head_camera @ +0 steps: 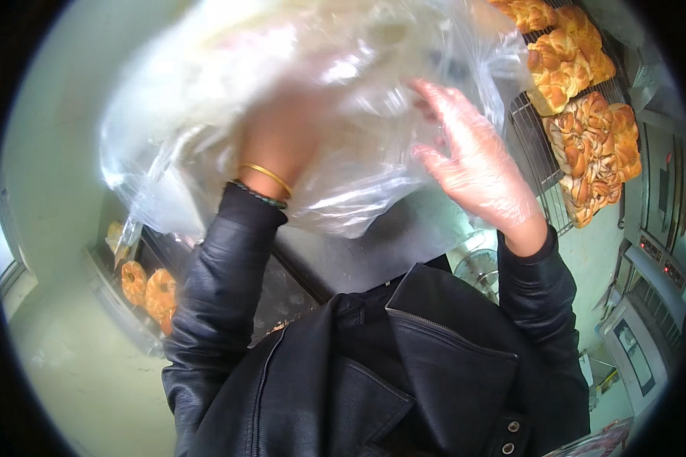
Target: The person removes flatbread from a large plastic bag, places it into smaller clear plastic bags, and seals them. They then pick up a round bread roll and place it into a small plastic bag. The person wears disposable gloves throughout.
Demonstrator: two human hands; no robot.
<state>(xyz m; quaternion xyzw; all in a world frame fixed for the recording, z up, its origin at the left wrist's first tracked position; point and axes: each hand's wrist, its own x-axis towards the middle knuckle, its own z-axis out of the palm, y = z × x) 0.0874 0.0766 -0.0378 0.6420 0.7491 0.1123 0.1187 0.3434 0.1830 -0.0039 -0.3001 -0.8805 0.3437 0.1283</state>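
Observation:
A large clear plastic bag (349,188) spreads across the top middle of the view, crumpled and shiny. My left hand (288,125) is blurred at the bag, partly behind or inside its film; its fingers are hidden. A yellow bangle and a dark beaded bracelet circle that wrist. On the right, my right hand (469,154) wears a thin clear plastic glove, its thumb and fingers apart at the bag's right part, with nothing seen gripped between them. What the bag contains cannot be made out.
Braided golden breads (594,154) lie on a wire rack (549,171) at the right. Ring-shaped pastries (148,285) sit on a tray at the lower left. A metal surface (371,257) lies below the bag. Oven-like equipment (634,343) stands at the far right.

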